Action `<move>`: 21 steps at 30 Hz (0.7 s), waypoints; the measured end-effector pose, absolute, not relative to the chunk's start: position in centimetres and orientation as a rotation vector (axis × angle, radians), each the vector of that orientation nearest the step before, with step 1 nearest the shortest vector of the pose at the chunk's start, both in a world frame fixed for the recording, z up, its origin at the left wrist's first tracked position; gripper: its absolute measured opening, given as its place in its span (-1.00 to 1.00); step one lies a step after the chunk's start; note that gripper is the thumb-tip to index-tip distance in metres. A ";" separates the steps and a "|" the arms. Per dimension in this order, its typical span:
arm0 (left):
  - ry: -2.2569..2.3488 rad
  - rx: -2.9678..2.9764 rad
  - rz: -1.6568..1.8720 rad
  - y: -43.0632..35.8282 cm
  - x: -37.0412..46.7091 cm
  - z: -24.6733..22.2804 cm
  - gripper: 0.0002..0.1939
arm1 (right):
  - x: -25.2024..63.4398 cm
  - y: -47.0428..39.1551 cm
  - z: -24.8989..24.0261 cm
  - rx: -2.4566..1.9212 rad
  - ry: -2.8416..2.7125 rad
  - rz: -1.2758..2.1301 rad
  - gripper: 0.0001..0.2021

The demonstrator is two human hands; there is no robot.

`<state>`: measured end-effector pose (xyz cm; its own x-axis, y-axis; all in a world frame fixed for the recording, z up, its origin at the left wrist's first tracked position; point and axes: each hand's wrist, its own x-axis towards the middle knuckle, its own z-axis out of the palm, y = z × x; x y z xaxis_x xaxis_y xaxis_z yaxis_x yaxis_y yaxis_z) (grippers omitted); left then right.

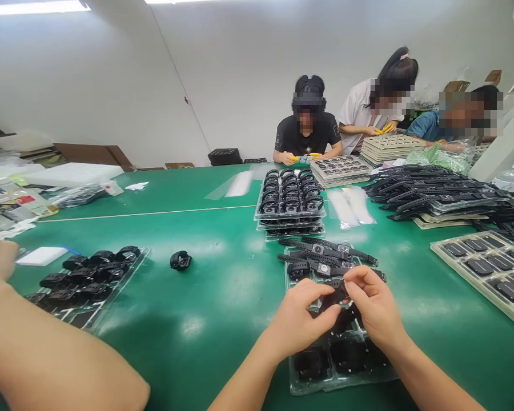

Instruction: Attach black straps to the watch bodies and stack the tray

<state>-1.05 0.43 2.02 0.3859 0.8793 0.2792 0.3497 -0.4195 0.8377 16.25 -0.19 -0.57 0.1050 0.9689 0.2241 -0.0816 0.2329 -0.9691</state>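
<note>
My left hand (306, 319) and my right hand (374, 305) meet over a clear plastic tray (297, 385). Between them is a black smartwatch (336, 295), its strap pinched by the fingers of both hands. Part of this watch is hidden by my fingers. Below my hands, the tray's compartments hold black watches with curled straps (346, 355). Across the tray's far end lie several watches with straps stretched out flat (321, 249), their round sensor backs facing up.
At left, a co-worker's bare arm (47, 342) reaches in beside another tray of watches (85, 277). A single watch (180, 261) lies on the green table (214, 319). Stacked trays (289, 214), flat-strapped watches (445, 191) and a beige tray (488, 260) stand beyond and right. Several people sit opposite.
</note>
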 end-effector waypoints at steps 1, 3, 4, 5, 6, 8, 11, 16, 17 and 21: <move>1.063 1.881 0.964 0.3 -0.9 2.0 -0.80 | 16.2 -0.2 -0.6 -1.004 -1.178 1.014 -0.87; 1.078 1.745 0.949 0.2 -0.6 1.8 -0.77 | 16.3 -0.3 -0.5 -0.999 -1.191 1.002 -0.86; 1.080 1.703 0.945 0.1 -0.5 1.8 -0.75 | 16.3 -0.3 -0.4 -1.003 -1.193 0.994 -0.85; 1.078 1.691 0.944 0.1 -0.4 1.8 -0.75 | 16.3 -0.3 -0.3 -1.010 -1.190 0.987 -0.84; 1.074 1.704 0.945 0.1 -0.4 1.8 -0.76 | 16.4 -0.3 -0.2 -1.017 -1.180 0.981 -0.84; 1.055 1.753 0.941 0.1 -0.4 1.9 -0.79 | 16.3 -0.3 0.0 -1.027 -1.155 0.965 -0.83; 1.026 1.773 0.964 0.1 -0.6 1.8 -0.78 | 15.9 -0.3 0.0 -1.023 -1.177 0.926 -0.83; 0.914 1.659 1.240 0.0 -0.6 0.6 -0.74 | 15.3 -1.1 -0.5 -0.995 -1.431 0.782 -0.88; 0.902 1.663 1.277 0.0 -0.6 0.4 -0.80 | 15.3 -1.3 -0.5 -0.993 -1.488 0.746 -0.87; 0.890 1.612 1.386 0.0 -0.4 0.2 -0.86 | 15.4 -1.5 -0.1 -0.969 -1.685 0.619 -0.73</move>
